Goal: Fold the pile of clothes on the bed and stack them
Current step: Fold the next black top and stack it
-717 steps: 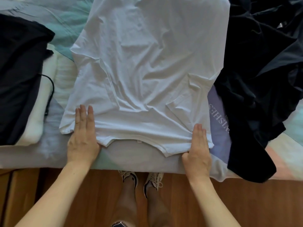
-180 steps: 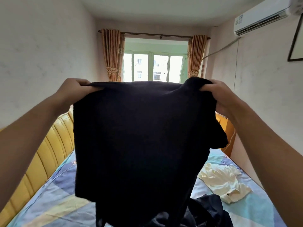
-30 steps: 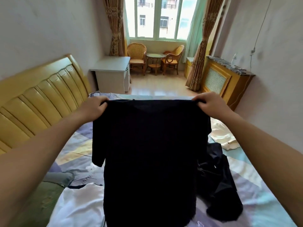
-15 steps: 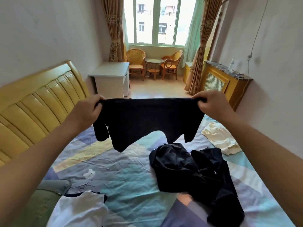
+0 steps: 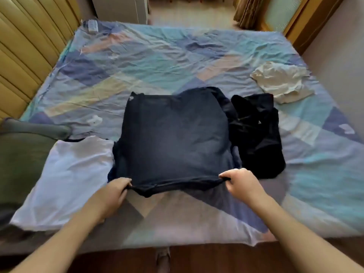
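— Patchwork bed sheet, what's on it?
— Dark shirt spread at centre; left hand and right hand each pinch its near hem. White folded shirt at nine o'clock, black heap at three.

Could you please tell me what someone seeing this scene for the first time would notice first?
The dark navy T-shirt spread flat mid-bed draws the eye, its near edge pinched by the left hand and the right hand. Left of it lies a folded white garment; to its right a crumpled black heap, and beyond that a cream garment.
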